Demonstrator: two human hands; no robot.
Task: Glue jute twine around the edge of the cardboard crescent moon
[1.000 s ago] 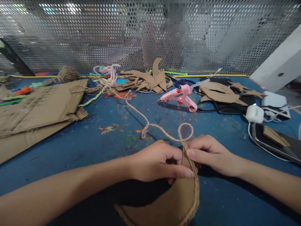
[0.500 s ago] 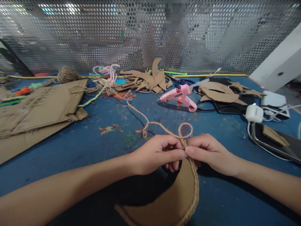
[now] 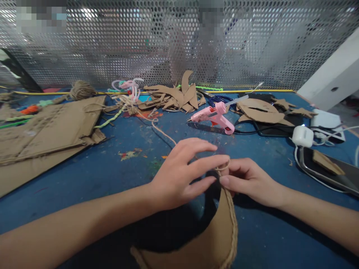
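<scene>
A crescent-shaped cardboard piece (image 3: 206, 243) stands out toward me at the bottom, with twine (image 3: 234, 228) running along its outer edge. My right hand (image 3: 249, 183) pinches its upper tip, thumb on top, together with the twine there. Above that tip my left hand (image 3: 179, 173) is open, fingers spread. Its index fingertip is at a small twine loop (image 3: 223, 169); whether it presses on the loop I cannot tell. From behind the left hand a loose twine strand (image 3: 164, 135) runs back across the blue table (image 3: 134, 183).
A pink glue gun (image 3: 213, 116) lies beyond my hands. Cardboard scraps (image 3: 174, 95), pipe cleaners (image 3: 130, 86) and a twine ball (image 3: 82, 90) line the back. Flat cardboard (image 3: 56, 123) lies left; a white charger (image 3: 303, 135) and a dark device (image 3: 344, 175) lie right. Perforated metal (image 3: 112, 48) stands behind.
My left hand has let go of the crescent's tip, lifted and spread its fingers over the twine loop. The right hand keeps its pinch almost in place.
</scene>
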